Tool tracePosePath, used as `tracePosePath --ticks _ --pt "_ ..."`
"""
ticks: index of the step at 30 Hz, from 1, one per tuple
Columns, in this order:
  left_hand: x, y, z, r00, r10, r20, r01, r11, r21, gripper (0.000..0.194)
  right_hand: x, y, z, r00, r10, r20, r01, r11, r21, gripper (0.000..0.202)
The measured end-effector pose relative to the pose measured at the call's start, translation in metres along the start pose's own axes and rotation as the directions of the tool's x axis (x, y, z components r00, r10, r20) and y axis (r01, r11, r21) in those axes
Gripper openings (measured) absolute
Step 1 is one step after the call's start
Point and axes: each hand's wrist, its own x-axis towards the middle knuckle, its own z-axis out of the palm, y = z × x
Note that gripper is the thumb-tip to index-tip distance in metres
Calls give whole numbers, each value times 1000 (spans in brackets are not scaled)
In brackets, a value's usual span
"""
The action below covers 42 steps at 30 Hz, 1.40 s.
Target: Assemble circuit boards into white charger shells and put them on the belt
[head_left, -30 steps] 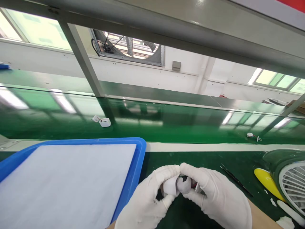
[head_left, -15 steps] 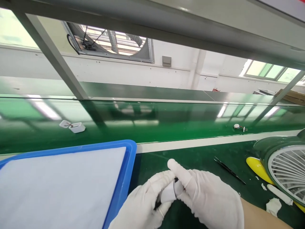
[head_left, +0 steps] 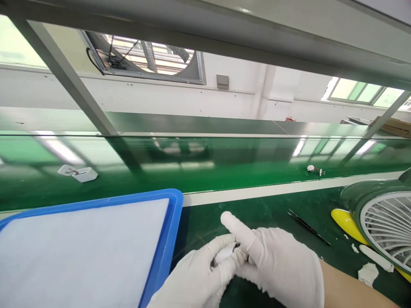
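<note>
A small white plastic part [head_left: 224, 253] with a dark edge is mostly hidden between my two white-gloved hands. The fingers of my left hand [head_left: 201, 271] are closed round its left side. My right hand [head_left: 276, 256] pinches at the dark-edged end, its fingers touching those of my left hand. Both hands are just above the green work surface, right of a blue tray [head_left: 178, 203]. To the right of my right hand lie black tweezers [head_left: 308, 227].
White paper [head_left: 86, 252] covers the tray. A green-bodied fan with a white grille [head_left: 390, 226], a yellow piece [head_left: 346, 224] and white scraps [head_left: 368, 273] are at right. Behind, a green belt [head_left: 224, 171] carries a white housing [head_left: 85, 174] and a small wired part [head_left: 311, 168].
My left fingers have wrapped further over the white part, which has tilted and shows less. On the green belt, the white housing and the wired part have shifted left.
</note>
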Motion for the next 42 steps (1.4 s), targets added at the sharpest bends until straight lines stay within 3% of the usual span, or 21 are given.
tracePosePath --ticks 2,4,6,8,10,12,15,19,21,23,26,28,30,37,40,42 --pt "0 1 -1 999 -12 -32 7 989 -146 28 3 -2 -13 1000 -8 -29 8 1000 -7 71" --pt "1 3 -3 985 -161 -60 137 946 -292 20 6 -3 -27 996 -2 -91 1 1000 -5 79" --pt "2 4 -6 927 -365 -85 291 844 -451 9 9 -4 -34 980 13 -198 -12 1000 5 62" --pt "4 5 -9 875 -471 -108 307 714 -630 10 10 -3 -29 955 22 -294 -13 999 33 36" --pt "7 6 -11 871 -487 -65 271 587 -763 15 12 -3 -12 964 -5 -266 26 997 75 33" --pt "9 10 -12 866 -499 -7 277 493 -825 20 12 -3 10 978 -43 -203 74 986 147 45" --pt "9 18 -13 853 -519 62 310 406 -860 28 10 -2 34 966 -86 -243 145 960 238 45" --pt "10 29 -13 842 -506 187 387 326 -862 33 4 -1 37 960 -92 -265 159 956 245 28" --pt "12 28 -12 828 -515 223 412 288 -865 35 5 0 32 978 -13 -210 65 967 246 29" --pt "14 23 -9 810 -518 273 433 215 -875 37 8 3 29 990 121 -77 -92 947 306 31" --pt "18 9 -2 767 -536 352 452 61 -890 42 16 12 31 957 222 184 -287 792 539 29" --pt "19 1 3 728 -569 382 461 -6 -887 46 19 17 36 949 191 249 -310 704 639 31" --pt "19 -4 6 705 -585 400 471 -35 -881 48 20 19 39 952 171 255 -302 677 671 31" --pt "19 2 1 693 -596 404 492 -18 -870 50 26 11 31 937 108 332 -334 553 763 32" --pt "20 4 1 732 -577 363 465 34 -885 50 21 12 34 936 202 290 -349 653 672 29" --pt "19 3 3 759 -554 343 451 68 -890 49 15 13 39 954 258 152 -298 777 555 32"
